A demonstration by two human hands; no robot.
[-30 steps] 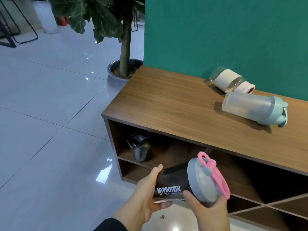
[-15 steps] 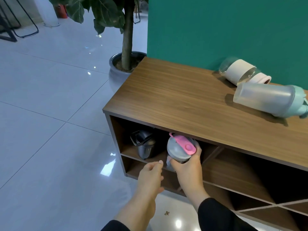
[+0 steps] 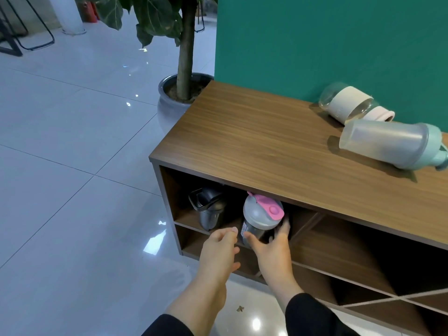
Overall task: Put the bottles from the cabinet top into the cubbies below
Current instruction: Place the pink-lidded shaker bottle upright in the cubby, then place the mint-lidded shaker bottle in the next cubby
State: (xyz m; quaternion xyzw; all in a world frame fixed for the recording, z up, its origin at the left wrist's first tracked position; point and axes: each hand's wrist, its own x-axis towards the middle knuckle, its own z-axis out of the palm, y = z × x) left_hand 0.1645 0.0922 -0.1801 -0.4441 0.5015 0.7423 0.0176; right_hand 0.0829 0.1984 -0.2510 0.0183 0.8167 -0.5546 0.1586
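Lowest in the frame are my two forearms in dark sleeves, reaching up toward the cabinet. My left hand (image 3: 219, 248) is empty — the fingers loosely curled, near the shelf edge and just beside the bottle, not touching it as far as I can see. My right hand (image 3: 271, 246) is wrapped around the dark body of the shaker bottle with the grey lid and pink flip cap (image 3: 263, 219), thumb on the left side and fingers on the right.

This bottle stands upright in the upper-left cubby (image 3: 179, 190) of the cabinet, near the middle of the picture. To its left, in the same cubby, stands a dark grey bottle with a black lid (image 3: 206, 209), apart from mine. So I judge the step in hand is the setting down of this shaker; whether its base already rests on the shelf, I cannot tell.

Further up, on the wooden cabinet top (image 3: 254, 141), two bottles lie on their sides at the right — a frosted shaker with a mint green lid (image 3: 388, 146) and behind it a glass bottle with a cream sleeve (image 3: 349, 105).

Next I should let go, draw the hand out without tipping the bottle, and reach for the frosted shaker — it can roll.
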